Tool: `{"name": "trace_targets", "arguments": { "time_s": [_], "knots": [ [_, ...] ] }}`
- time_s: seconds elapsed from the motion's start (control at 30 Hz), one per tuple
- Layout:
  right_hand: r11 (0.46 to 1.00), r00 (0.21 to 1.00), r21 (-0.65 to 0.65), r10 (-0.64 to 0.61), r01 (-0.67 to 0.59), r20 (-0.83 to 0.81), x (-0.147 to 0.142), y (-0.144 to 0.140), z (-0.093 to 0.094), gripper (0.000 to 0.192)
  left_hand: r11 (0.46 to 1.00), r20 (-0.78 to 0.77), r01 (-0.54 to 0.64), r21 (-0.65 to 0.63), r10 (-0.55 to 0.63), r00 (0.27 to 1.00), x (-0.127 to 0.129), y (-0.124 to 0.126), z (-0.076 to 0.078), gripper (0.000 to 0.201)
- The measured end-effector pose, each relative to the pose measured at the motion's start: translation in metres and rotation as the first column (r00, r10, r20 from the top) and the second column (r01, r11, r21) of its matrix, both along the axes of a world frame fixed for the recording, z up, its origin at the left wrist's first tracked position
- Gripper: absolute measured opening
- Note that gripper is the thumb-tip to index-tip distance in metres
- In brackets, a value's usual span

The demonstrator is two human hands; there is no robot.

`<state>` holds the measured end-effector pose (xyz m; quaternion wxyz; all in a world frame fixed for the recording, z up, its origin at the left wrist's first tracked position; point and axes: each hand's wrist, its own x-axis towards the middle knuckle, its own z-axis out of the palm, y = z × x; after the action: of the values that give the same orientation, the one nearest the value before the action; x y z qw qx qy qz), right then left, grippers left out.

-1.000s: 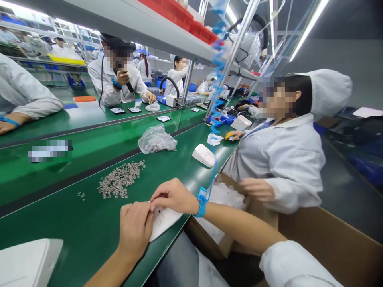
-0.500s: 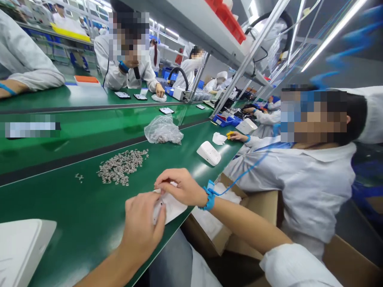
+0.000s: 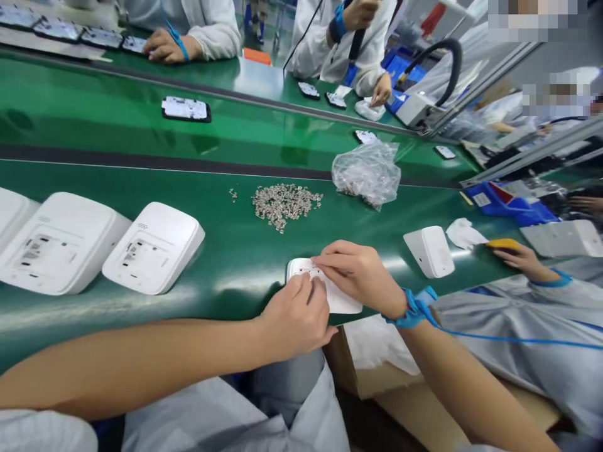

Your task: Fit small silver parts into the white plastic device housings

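Observation:
A white plastic housing (image 3: 342,301) lies on the green bench near its front edge, partly hidden under both my hands. My left hand (image 3: 296,314) is on its left side, fingers curled and closed over the surface; whatever they pinch is hidden. From the right, my right hand (image 3: 360,276) reaches across the top of the housing, its fingertips pressed together near some small dark holes. Anything between them is too small to make out. A blue wrist strap (image 3: 414,307) with a cord circles my right wrist. Beyond my hands lies a pile of small metal parts (image 3: 285,204).
Similar white housings (image 3: 157,248) stand at left, another white unit (image 3: 431,251) at right. A clear plastic bag (image 3: 365,172) lies behind the metal parts. A co-worker's hand (image 3: 522,257) holds something yellow. An open cardboard box (image 3: 377,376) sits below the bench edge.
The view has swung left, showing more white housings. My left hand's fingers, earlier stretched along the housing, are now curled over it. My right hand stays pinched at its top.

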<state>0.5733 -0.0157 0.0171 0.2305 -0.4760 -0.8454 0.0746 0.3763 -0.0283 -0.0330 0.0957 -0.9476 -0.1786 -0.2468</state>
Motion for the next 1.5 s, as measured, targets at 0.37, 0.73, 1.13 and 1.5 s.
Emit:
{"name": "trace_targets", "arguments": {
  "time_s": [0.37, 0.73, 1.13, 1.5],
  "knots": [
    [1.000, 0.995, -0.011, -0.001, 0.002, 0.102, -0.007, -0.012, -0.009, 0.015, 1.000, -0.007, 0.000, 0.020, 0.000, 1.000, 0.003, -0.003, 0.000, 0.062],
    [0.993, 0.984, -0.076, -0.083, 0.095, 0.158, -0.013, -0.009, -0.006, 0.017, 0.996, 0.000, -0.040, -0.085, 0.040, 0.999, -0.002, -0.007, 0.001, 0.056],
    [0.978, 0.971, 0.037, -0.207, 0.204, 0.118, -0.017, -0.020, -0.010, 0.010, 0.998, -0.073, -0.059, -0.024, 0.057, 0.996, -0.001, -0.012, -0.002, 0.068],
    [0.946, 0.953, 0.135, -0.301, 0.294, 0.035, -0.025, -0.031, -0.013, 0.011, 0.995, -0.068, -0.070, -0.071, 0.065, 0.996, -0.001, -0.012, 0.003, 0.064]
  ]
}}
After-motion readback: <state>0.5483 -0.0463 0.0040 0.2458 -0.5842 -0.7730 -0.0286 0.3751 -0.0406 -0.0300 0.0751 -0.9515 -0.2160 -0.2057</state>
